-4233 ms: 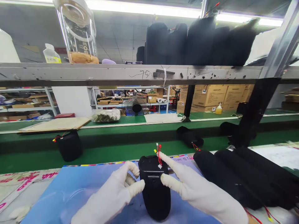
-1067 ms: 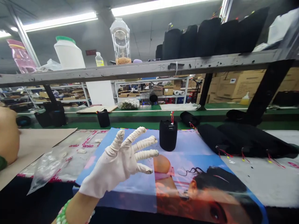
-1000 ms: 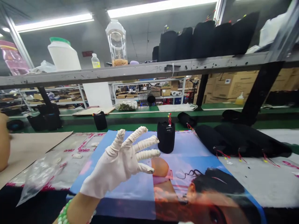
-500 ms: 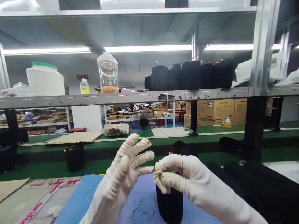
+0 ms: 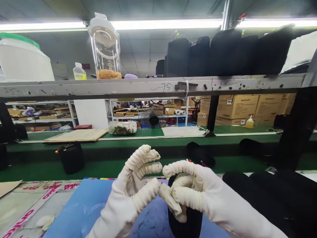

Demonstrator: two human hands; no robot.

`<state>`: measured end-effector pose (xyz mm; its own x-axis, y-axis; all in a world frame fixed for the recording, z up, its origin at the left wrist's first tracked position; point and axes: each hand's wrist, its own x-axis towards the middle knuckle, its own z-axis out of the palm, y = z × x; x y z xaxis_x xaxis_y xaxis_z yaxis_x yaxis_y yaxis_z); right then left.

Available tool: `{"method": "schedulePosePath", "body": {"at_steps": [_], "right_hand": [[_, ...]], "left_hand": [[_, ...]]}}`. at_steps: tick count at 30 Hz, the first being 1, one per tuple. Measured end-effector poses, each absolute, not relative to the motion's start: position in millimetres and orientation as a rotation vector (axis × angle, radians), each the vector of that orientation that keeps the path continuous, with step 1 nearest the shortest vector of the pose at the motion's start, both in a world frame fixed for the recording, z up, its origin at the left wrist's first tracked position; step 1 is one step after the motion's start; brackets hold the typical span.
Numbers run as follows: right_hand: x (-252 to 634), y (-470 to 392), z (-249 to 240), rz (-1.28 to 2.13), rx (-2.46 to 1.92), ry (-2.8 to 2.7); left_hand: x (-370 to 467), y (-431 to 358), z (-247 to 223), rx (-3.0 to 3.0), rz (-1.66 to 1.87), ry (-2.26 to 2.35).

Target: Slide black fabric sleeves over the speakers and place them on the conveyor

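Both hands wear white cloth gloves with ribbed fingers. My left hand [image 5: 138, 185] is raised over the blue mat [image 5: 94, 198], its fingers curved and apart with nothing between them. Its thumb tip is close to the fingers of my right hand [image 5: 188, 191]. That hand is curled in front of a black cylindrical piece [image 5: 185, 224] standing on the mat; its index finger is extended, and what its other fingers may hold cannot be made out. The top of the black piece is partly hidden by the right hand, with small red bits showing behind.
Several black pieces [image 5: 272, 201] lie at the right. Another black cylinder [image 5: 72, 158] with wires stands at the left on the green surface. A metal shelf edge [image 5: 138, 87] crosses ahead, carrying bottles, a white tub and black pieces.
The view has tipped down and moved closer to the shelf. My left hand's fingers have curled in more, with the thumb now in sight. My right index finger has lifted away from its thumb.
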<state>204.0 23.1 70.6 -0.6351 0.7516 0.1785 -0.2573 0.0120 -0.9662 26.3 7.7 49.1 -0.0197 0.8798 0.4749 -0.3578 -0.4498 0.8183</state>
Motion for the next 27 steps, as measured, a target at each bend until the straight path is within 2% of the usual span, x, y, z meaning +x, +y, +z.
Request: {"method": "schedulePosePath", "body": {"at_steps": [7,9,11,14,17,23,27], "right_hand": [[200.0,24.3,72.5,1.733,-0.543,-1.566],[202.0,25.2,71.0,1.636,-0.502,-1.596],[206.7,26.9,66.5,1.322,-0.557,-1.669],[212.7,28.7,54.7,0.67,-0.779,-1.92],[206.7,28.6,40.7,0.376,-0.721,-2.093],[172.0,29.6,23.9,0.593,-0.443,-1.792],[158.6,34.3,13.2,0.872,-0.437,-1.577]], "left_hand": [[35.6,3.8,45.0,1.296,1.65,0.534],[35.7,6.7,44.7,1.281,1.728,0.505],[33.6,10.4,46.1,1.225,1.817,0.497],[29.4,13.5,50.0,1.08,1.873,0.54],[29.7,11.8,52.3,0.997,1.879,0.566],[39.1,3.5,50.7,1.014,1.896,0.531],[43.5,2.6,48.0,1.007,1.891,0.504]]}}
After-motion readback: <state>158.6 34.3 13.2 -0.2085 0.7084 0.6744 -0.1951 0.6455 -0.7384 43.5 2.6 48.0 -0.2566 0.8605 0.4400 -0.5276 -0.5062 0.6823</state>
